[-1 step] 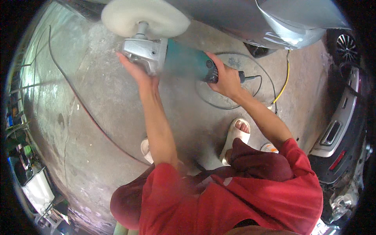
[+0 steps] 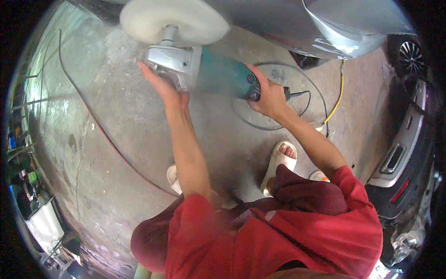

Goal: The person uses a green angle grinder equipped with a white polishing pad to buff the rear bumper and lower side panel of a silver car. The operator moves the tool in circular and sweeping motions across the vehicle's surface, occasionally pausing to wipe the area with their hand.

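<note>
A teal electric polisher [image 2: 223, 74] with a silver gear head is held across in front of me, its round white polishing pad [image 2: 172, 18] pointing away toward a grey car panel [image 2: 278, 23]. The pad's far edge runs out of the picture, so I cannot tell whether it touches the panel. My left hand [image 2: 162, 86] supports the gear head from the near left side, part of its fingers hidden behind the metal. Around the rear end of the teal body wraps my right hand [image 2: 269, 95], beside the point where the power cord leaves it.
A black cord [image 2: 320, 90] loops over the concrete floor [image 2: 125, 116], near a yellow cable [image 2: 338, 97] under the car. On the left a thin hose [image 2: 109, 139] curves toward my feet. Another vehicle's bumper [image 2: 404, 135] and a wheel [image 2: 411, 56] stand at right; a white container [image 2: 45, 223] is lower left.
The polisher's body and pad have shifted slightly to the right. Both hands keep their hold, and the rest looks the same.
</note>
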